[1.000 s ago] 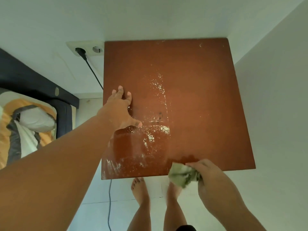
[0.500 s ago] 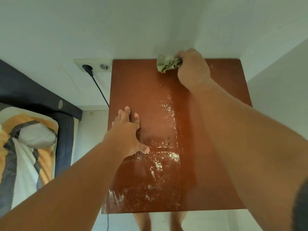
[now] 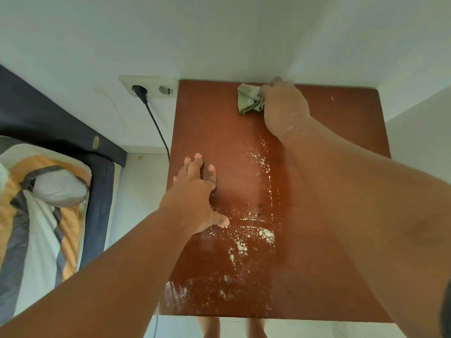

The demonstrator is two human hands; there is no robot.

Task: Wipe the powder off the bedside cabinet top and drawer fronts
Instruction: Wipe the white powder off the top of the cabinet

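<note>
I look straight down on the brown bedside cabinet top [image 3: 341, 132]. White powder [image 3: 253, 230] lies in a streak down its middle and in smears near the front left corner. My right hand [image 3: 284, 103] is shut on a crumpled pale green cloth [image 3: 249, 101], which it presses to the top at the back edge by the wall. My left hand [image 3: 195, 191] rests flat with fingers spread near the left edge of the top. The drawer fronts are hidden below the top.
A white double wall socket [image 3: 148, 87] with a black plug and cable [image 3: 156, 123] sits left of the cabinet. A bed with a dark frame [image 3: 97, 215] and orange-and-grey bedding [image 3: 36, 215] stands at the left. White walls close the back and right. My bare feet show below the front edge.
My right hand carried the cloth from the front edge of the top to the back edge, then drew it slightly toward me. My left hand has stayed flat in place.
</note>
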